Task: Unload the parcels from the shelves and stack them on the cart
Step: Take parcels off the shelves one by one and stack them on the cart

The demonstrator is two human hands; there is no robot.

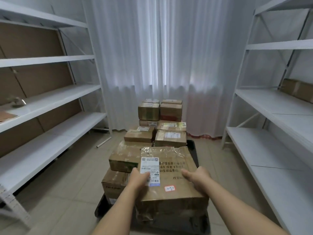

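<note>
Grip: both hands on top parcel (171, 175). Left hand (138, 178) lies flat-ish on white shipping label (150, 170), thumb toward the box's left edge. Right hand (197, 178) curls over near-right corner, fingers seem to wrap the edge; can't see fingertips on far side.
Hold state: looks like a two-hand clamp on the box, pressing/steadying rather than lifting, my read only.
Parcel: brown carton, taped w/ clear film, red-edged sticker (169, 188) near front. Sits at near end of stack, directly under the hands.
Key relation: box's long axis runs away from the person, roughly along the cart's length. Hands at its near end, one per side, about equally close. Any nudge fwd would push toward the box (125, 160) just beyond-left.
Stack: lower carton (113, 183) beneath-left; smaller parcels (170, 138) further out; tallest pile (160, 110) at far end by curtain.
Cart: dark platform (192, 146), rim visible at right and near-left corner; mostly hidden by load.
Shelves: left rack (50, 102) holds a small unclear item + flat brown piece. Right rack (279, 102) has one carton (298, 89) on a mid tier, prob. next to unload.
Room: tiled floor (72, 167), white curtain (152, 56) at back, loose metal tube (103, 141) on floor by left rack.
</note>
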